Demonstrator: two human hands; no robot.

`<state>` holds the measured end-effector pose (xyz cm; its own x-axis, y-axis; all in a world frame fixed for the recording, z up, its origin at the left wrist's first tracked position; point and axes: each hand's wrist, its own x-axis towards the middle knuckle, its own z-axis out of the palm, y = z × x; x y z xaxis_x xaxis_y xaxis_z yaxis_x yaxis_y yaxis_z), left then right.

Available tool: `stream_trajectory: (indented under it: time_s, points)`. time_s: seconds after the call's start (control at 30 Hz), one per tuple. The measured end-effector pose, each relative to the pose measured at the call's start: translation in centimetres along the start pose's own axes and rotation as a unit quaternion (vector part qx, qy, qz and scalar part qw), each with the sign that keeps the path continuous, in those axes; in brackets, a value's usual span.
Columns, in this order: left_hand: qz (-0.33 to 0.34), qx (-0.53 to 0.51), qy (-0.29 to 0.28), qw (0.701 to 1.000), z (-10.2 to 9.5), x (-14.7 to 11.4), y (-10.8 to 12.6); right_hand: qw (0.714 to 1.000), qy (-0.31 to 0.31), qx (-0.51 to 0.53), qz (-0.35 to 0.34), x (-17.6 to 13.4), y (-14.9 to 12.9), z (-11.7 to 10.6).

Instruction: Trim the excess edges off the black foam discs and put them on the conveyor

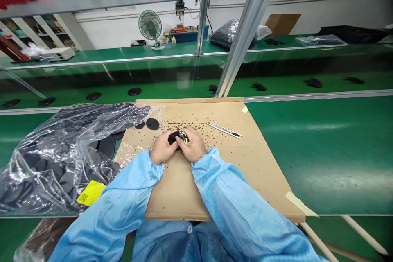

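Above the middle of a cardboard sheet (181, 198), my left hand (162, 148) is closed on a thin black disc (173, 137). My right hand (193, 146) meets it from the other side, its fingers wrapped round a small tool with yellowish and metal parts (185, 138). The tool touches the disc's edge, though its exact kind is hidden by the fingers. Small black scraps lie scattered round both hands. Another black disc (152, 123) rests flat just beyond the left hand. A slim utility knife (224, 130) lies to the right.
A clear plastic bag (61, 131) full of black discs lies at the left, bearing a yellow label (91, 193). Behind the cardboard runs a green conveyor belt (172, 86) with piles of black pieces. A slanted metal post (245, 37) rises at its near edge.
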<state>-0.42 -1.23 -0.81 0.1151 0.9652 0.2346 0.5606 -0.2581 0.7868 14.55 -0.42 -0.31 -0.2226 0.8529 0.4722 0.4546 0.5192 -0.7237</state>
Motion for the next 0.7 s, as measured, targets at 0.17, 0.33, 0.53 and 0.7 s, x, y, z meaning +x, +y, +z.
stream_trajectory:
  time_s: [0.17,0.33,0.53,0.7]
  points:
    - [0.004,-0.001,0.003,1.0,-0.01,0.03,0.02,1.0,0.002,0.002,-0.001,-0.01,0.1,0.08]
    - [0.0,0.001,0.001,1.0,-0.05,-0.04,0.08,1.0,0.003,0.003,0.001,-0.01,0.12,0.09]
    - [0.0,-0.003,0.001,1.0,0.05,-0.06,-0.11,1.0,0.0,0.001,0.001,0.01,0.09,0.09]
    - [-0.002,0.0,0.001,1.0,0.02,-0.02,-0.09,1.0,0.002,0.002,0.002,0.0,0.08,0.08]
